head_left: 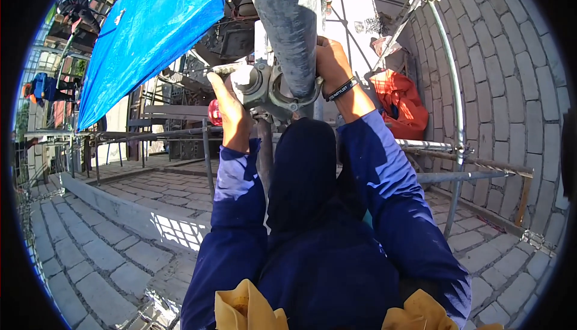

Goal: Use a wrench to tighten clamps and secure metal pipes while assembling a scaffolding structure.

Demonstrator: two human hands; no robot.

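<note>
A thick grey metal scaffold tube (pixel 287 41) rises from the middle to the top edge, spotted with dried mortar. Its near end meets the cupped half of a metal scaffold clamp (pixel 262 92). My left hand (pixel 233 113) grips the clamp's left side, thumb up along it, with most of its fingers hidden behind. Around the tube's right side curls my right hand (pixel 334 64), just above the clamp's rim; its fingertips are out of sight. A dark wristband (pixel 341 89) is on my right wrist. Beside my left wrist shows a small red object (pixel 214 112), its kind unclear.
A blue tarp (pixel 156 35) hangs at upper left. Scaffold poles (pixel 451 71) and a block wall (pixel 499 59) stand to the right, with an orange-red sheet or bag (pixel 401 104) near them. Below lies block paving (pixel 114 258). Another person (pixel 45 88) appears at far left.
</note>
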